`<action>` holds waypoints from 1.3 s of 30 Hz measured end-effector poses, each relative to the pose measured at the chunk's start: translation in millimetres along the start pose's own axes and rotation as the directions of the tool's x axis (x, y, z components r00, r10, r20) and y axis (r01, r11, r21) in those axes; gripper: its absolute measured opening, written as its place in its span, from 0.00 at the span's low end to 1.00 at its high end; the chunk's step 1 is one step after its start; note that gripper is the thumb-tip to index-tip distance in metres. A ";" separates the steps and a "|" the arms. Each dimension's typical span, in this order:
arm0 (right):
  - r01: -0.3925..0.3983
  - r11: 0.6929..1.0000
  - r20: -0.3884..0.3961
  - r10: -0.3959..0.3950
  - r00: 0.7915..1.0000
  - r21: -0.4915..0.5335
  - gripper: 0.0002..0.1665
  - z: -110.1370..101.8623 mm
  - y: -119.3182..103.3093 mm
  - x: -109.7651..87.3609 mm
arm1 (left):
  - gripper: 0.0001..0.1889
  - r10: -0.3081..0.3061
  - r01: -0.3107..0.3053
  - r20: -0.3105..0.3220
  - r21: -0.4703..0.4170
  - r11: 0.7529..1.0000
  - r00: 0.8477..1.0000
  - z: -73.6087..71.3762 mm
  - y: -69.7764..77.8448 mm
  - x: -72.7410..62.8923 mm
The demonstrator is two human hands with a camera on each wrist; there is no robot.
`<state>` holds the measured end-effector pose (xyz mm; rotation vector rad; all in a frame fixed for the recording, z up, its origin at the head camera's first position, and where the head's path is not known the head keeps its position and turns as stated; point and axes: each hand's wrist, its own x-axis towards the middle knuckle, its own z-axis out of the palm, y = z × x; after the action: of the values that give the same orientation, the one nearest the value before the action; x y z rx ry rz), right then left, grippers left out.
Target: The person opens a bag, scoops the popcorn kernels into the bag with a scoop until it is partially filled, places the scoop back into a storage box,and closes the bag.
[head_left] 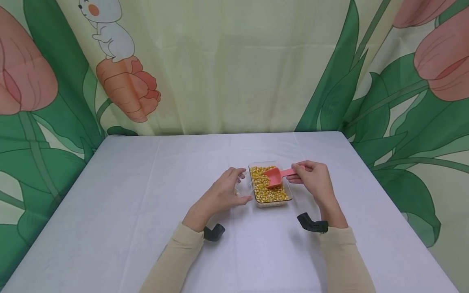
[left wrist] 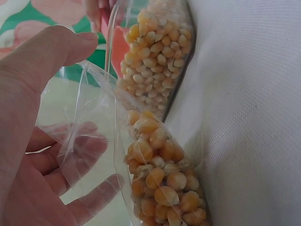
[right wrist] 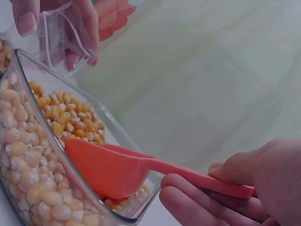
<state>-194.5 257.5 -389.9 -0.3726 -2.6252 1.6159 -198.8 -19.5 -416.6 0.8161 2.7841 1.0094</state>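
A clear zip bag (left wrist: 164, 179) with corn kernels in its lower part stands on the table beside a glass container. My left hand (head_left: 229, 189) curves round the bag's mouth, thumb at one edge and fingers spread on the far side, partly seen through the plastic. In my right hand (head_left: 313, 179) I grip the handle of a pink scoop (right wrist: 113, 169) between thumb and fingers. The scoop's bowl dips into the corn kernels (head_left: 261, 187) in the rectangular glass container (right wrist: 9, 141). What the scoop holds is hidden in the right wrist view.
A white cloth covers the table (head_left: 146, 203). Behind it hangs a curtain (head_left: 220, 81) printed with tulips, leaves and a rabbit on a carrot. Each wrist wears a black camera mount, such as the one on the right wrist (head_left: 311, 224).
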 end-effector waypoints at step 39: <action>-0.122 0.969 0.058 0.112 0.992 0.214 0.32 -2.9 22.1 11.6 | 0.43 0.016 -0.016 -0.016 -0.003 1.000 1.000 -0.3 -2.8 -0.9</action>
<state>-201.3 272.1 -409.1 -0.4932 -2.4641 1.9469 -199.3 -21.9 -418.2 0.8354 2.7935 1.0271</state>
